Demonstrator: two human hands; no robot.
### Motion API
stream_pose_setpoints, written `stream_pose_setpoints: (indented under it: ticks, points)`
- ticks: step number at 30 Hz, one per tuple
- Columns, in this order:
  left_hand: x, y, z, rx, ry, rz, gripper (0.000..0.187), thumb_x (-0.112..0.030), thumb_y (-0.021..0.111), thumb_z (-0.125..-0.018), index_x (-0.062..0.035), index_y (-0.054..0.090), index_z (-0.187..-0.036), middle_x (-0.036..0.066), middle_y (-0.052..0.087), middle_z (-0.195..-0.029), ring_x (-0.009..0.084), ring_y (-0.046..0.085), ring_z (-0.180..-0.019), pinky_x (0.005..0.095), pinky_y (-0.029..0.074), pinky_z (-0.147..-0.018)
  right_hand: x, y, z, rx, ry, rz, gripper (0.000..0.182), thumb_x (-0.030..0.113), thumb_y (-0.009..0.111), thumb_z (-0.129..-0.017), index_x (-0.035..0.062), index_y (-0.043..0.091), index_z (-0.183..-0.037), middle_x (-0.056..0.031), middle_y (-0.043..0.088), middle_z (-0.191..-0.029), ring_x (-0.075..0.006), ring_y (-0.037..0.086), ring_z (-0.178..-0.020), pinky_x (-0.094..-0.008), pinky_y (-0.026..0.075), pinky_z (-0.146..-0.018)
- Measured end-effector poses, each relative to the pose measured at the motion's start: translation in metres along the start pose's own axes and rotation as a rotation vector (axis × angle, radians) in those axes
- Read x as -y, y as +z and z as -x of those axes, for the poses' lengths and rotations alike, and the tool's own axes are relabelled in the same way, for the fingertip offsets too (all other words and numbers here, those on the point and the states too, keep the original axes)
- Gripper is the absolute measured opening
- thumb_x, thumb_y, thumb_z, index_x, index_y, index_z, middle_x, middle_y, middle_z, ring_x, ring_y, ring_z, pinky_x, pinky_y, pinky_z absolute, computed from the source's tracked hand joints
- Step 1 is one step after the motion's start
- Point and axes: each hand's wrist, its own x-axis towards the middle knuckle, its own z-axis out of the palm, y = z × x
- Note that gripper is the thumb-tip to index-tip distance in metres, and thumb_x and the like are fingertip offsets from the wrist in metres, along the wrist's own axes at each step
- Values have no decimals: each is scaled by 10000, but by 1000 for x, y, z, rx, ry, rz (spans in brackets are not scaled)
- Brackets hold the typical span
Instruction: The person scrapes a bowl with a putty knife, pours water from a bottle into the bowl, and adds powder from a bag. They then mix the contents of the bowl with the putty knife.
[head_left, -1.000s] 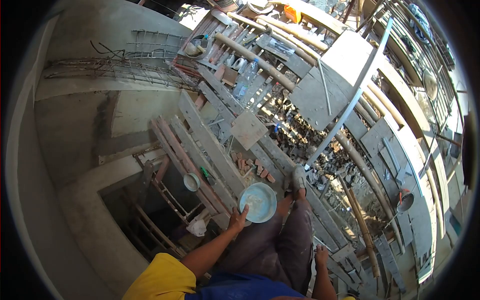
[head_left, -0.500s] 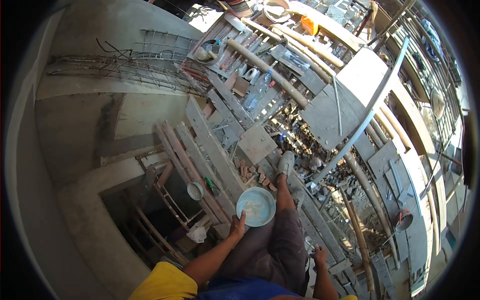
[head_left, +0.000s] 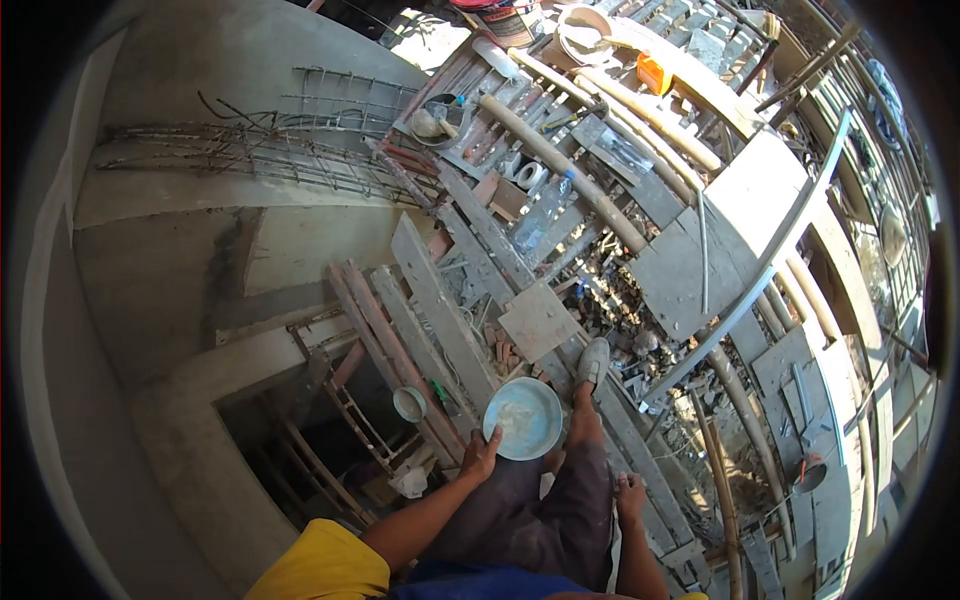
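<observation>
My left hand (head_left: 482,454) is closed on the rim of a round, pale blue basin (head_left: 530,420), thumb over the edge. Some whitish residue shows on the basin's bottom. It is held in front of my thighs, close to my extended leg. By my other thigh hangs my right hand (head_left: 630,496), fingers curled; whether anything is inside them is hidden. Below it run wooden planks (head_left: 650,512). Left of the basin, a small round container (head_left: 409,404) sits on narrow boards beside a green item (head_left: 440,391).
A dark opening (head_left: 290,440) lies to the left, with wooden pieces inside. Ahead are a square board (head_left: 540,320), broken bricks (head_left: 503,348), a plastic bottle (head_left: 540,215), bamboo poles (head_left: 565,172) and a long metal strip (head_left: 755,285). A rebar cage (head_left: 270,140) juts out at upper left.
The view has shifted, so the surroundings sit lower and farther right. My left hand still holds the basin. My right hand appears slightly higher and more to the left.
</observation>
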Motion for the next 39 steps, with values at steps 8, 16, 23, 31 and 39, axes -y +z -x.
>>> stream_pose_setpoints:
  ticks: [8, 16, 23, 31, 39]
  points:
    - [-22, -36, -15, -56, 154, -202, 903, -717, 417, -877, 105, 424, -1251, 347, 520, -1187, 460, 535, -1103, 495, 421, -939, 49, 30, 8, -29, -22, 2, 270, 248, 578, -946, -7, 594, -858, -55, 596, -746, -132, 551, -657, -303, 453, -609]
    - [-37, -75, -52, -95, 258, -393, 828, -684, 429, -895, 89, 476, -1188, 337, 515, -1144, 471, 494, -1085, 523, 405, -933, 90, 39, 34, -108, 146, 65, 291, 233, 621, -910, -34, 589, -799, -103, 600, -670, -172, 565, -636, -355, 445, -609]
    - [-94, -134, -127, 41, 247, -459, 809, -694, 455, -879, 66, 492, -1151, 325, 543, -1105, 454, 525, -1100, 507, 420, -929, 135, 80, 13, -252, 133, 59, 281, 198, 601, -911, -54, 621, -788, -104, 629, -655, -180, 596, -620, -375, 457, -591]
    - [-174, -277, -205, 133, 284, -275, 860, -673, 533, -854, 102, 432, -1212, 344, 564, -1122, 458, 573, -1053, 468, 443, -909, 267, 241, -18, -315, -26, 41, 228, 169, 601, -904, -46, 618, -829, -100, 619, -707, -177, 583, -680, -336, 456, -646]
    - [-159, -369, -282, -30, 128, 18, 972, -692, 506, -852, 121, 337, -1357, 323, 524, -1245, 433, 545, -1137, 452, 428, -954, 402, 325, -41, 125, -71, -142, 209, 192, 614, -928, -16, 603, -924, -59, 600, -773, -132, 575, -724, -305, 454, -672]
